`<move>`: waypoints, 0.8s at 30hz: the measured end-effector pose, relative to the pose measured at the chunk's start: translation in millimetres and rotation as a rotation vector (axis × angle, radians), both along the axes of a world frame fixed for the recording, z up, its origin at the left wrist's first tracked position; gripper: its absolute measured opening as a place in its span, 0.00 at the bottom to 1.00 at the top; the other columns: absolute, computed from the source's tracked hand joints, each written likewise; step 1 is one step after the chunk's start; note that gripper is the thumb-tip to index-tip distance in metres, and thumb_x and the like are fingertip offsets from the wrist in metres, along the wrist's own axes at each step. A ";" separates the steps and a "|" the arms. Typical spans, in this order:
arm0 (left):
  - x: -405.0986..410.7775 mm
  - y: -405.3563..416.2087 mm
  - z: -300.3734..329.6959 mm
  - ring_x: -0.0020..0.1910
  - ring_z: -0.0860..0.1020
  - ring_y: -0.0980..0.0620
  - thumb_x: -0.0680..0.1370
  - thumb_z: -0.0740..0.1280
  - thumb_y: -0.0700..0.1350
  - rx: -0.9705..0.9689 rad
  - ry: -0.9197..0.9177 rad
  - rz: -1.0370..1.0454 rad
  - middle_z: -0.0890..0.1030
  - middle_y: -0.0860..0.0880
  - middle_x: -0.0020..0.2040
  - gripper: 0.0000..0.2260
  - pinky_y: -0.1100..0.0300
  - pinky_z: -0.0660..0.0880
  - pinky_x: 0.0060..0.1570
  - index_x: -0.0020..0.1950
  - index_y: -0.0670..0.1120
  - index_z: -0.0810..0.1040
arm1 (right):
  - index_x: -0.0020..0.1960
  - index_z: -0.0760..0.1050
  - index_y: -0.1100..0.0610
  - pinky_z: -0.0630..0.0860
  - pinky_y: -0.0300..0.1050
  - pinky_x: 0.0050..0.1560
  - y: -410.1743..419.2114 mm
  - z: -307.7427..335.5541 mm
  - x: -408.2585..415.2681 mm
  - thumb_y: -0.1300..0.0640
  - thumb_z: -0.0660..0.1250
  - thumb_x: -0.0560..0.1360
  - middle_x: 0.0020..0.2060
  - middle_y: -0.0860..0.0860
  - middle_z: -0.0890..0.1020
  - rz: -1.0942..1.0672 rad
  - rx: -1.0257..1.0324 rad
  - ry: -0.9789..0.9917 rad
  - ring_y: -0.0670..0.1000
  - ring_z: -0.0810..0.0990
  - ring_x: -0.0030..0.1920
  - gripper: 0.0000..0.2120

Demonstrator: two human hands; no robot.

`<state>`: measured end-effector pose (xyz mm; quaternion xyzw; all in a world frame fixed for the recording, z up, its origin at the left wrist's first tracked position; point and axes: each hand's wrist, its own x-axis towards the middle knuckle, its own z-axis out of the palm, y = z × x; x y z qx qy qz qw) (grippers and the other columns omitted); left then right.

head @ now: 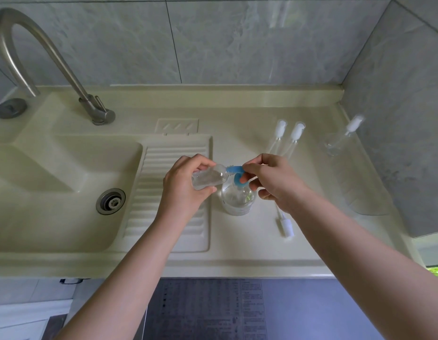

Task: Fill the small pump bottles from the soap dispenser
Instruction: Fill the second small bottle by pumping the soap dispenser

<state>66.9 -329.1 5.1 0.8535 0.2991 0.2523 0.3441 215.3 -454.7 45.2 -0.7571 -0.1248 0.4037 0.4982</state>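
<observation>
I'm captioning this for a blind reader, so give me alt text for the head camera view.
At a cream sink counter, a person's left hand holds a small clear bottle tilted to the blue nozzle of a soap dispenser, whose pump the right hand grips. Pump tops lie behind it.

The surface [237, 246] is a cream moulded counter with a sink basin [53, 192] sunk into its left part and a ribbed draining section [173, 153] just right of the basin. A curved metal tap [100, 111] stands at the back edge behind the basin. Near the middle stands a clear soap dispenser [237, 202] with a blue pump top. Two small pump bottles [287, 136] lie side by side toward the back, right of the middle. A loose white pump [285, 225] lies right of the dispenser. Another clear bottle [340, 141] stands near the back right corner.
</observation>
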 end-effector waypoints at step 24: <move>1.1 -2.1 1.0 0.47 0.78 0.57 0.62 0.81 0.38 -0.030 0.004 -0.008 0.79 0.55 0.48 0.21 0.65 0.74 0.50 0.50 0.52 0.81 | 0.47 0.75 0.58 0.65 0.39 0.28 0.9 1.2 2.8 0.63 0.65 0.79 0.32 0.53 0.84 0.004 0.014 0.069 0.47 0.72 0.27 0.03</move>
